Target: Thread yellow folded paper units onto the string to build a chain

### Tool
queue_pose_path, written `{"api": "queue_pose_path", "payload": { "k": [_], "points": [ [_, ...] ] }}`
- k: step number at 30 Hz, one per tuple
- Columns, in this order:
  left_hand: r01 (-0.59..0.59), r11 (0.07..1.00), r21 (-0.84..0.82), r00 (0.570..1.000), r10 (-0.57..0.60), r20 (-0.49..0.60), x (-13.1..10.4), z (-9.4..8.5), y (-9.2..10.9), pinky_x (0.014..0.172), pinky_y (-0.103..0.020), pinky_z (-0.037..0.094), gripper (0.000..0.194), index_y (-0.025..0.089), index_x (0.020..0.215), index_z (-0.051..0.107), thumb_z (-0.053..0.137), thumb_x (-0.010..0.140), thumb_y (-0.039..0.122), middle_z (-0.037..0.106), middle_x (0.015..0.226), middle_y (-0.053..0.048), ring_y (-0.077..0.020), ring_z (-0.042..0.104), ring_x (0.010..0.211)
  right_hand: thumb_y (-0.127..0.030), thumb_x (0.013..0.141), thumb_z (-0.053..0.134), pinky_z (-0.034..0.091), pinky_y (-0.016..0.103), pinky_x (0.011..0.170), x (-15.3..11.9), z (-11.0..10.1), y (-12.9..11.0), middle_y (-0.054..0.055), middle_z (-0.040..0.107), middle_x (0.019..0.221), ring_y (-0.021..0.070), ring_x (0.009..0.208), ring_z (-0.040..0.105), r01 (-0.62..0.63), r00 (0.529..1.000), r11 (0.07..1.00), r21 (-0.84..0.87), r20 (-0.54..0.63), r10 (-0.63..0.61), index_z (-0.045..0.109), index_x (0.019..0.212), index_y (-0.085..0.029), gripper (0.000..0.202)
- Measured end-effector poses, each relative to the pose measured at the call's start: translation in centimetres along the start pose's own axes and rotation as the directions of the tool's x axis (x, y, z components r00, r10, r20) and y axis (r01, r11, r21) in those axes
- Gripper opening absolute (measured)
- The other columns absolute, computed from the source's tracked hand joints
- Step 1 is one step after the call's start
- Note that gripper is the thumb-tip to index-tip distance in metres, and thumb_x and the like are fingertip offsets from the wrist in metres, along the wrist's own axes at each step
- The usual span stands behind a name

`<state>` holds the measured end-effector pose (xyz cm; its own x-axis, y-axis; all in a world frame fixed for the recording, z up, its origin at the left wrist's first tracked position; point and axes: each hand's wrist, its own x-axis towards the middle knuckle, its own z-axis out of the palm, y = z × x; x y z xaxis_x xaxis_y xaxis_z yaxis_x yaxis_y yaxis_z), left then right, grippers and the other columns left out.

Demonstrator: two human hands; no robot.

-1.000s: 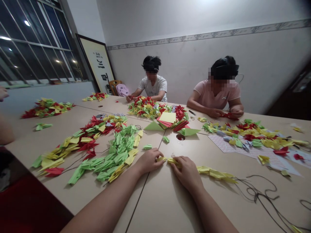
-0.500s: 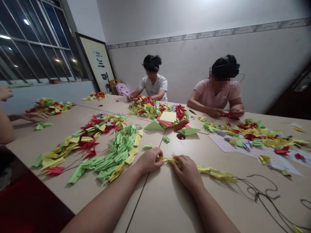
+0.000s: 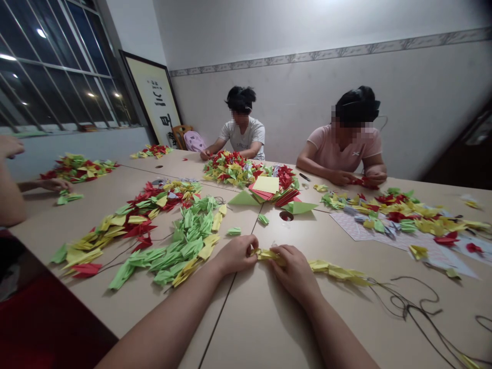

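A string of folded yellow paper pieces (image 3: 338, 271) runs from between my hands to the right across the table, ending in dark cord (image 3: 407, 302). My left hand (image 3: 239, 253) pinches its left end, fingers closed. My right hand (image 3: 294, 266) is closed over the yellow pieces a little to the right, with a short yellow stretch showing between the two hands. Left of my left hand lies a thick strand of green folded pieces (image 3: 172, 259) edged with yellow ones (image 3: 207, 247). One small green piece (image 3: 234, 231) rests just beyond my left hand.
Square paper sheets (image 3: 266, 184) are stacked beyond my hands, near a round table hole (image 3: 286, 216). Mixed coloured piles (image 3: 230, 169) lie across the table (image 3: 246, 328). Two people (image 3: 246, 136) (image 3: 346, 148) sit opposite; another person's hand (image 3: 57, 185) is at the left.
The yellow string has shifted slightly left between my hands. At the far left, the other person's hand has drawn in beside a small green piece.
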<state>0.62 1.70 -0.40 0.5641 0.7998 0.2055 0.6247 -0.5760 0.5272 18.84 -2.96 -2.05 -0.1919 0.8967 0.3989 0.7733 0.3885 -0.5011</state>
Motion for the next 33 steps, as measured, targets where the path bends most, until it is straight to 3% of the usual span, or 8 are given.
{"api": "queue_pose_path", "payload": {
  "k": [12,28,33],
  "points": [
    [0.035,0.999,-0.042,0.999,-0.033,0.044,-0.12,-0.57,0.46,0.054,-0.02,0.035,0.01,0.018,0.081,0.05,0.049,0.073,0.024,0.05,0.066,0.002,-0.011,0.047,0.06,-0.024,0.079,0.045,0.043,0.03,0.076,-0.05,-0.53,-0.54,0.004,0.059,0.099,0.0174,0.086,0.058,-0.021,0.997,0.997,0.068,0.07,0.016,0.058,0.097,-0.023,0.022],
    [0.051,0.994,-0.098,0.996,-0.043,0.077,-0.11,-0.48,-0.18,0.054,-0.019,0.035,0.017,0.019,0.084,0.052,0.057,0.071,0.028,0.052,0.068,0.003,-0.0106,0.048,0.061,-0.032,0.079,0.052,0.045,0.03,0.075,0.34,-0.27,-0.38,0.001,0.067,0.097,0.0179,0.082,0.062,-0.017,0.999,1.0,0.008,-0.038,0.017,0.063,0.094,-0.026,0.02],
    [0.062,0.991,-0.117,0.994,-0.051,0.095,-0.13,-0.62,-0.11,0.053,-0.019,0.034,0.02,0.018,0.085,0.053,0.058,0.071,0.032,0.053,0.068,0.003,-0.0101,0.047,0.06,-0.037,0.076,0.054,0.043,0.029,0.066,0.29,-0.3,-0.78,0.001,0.068,0.086,0.0192,0.076,0.062,-0.114,0.993,0.993,-0.043,-0.037,0.112,0.06,0.09,-0.024,0.02]
  ]
}}
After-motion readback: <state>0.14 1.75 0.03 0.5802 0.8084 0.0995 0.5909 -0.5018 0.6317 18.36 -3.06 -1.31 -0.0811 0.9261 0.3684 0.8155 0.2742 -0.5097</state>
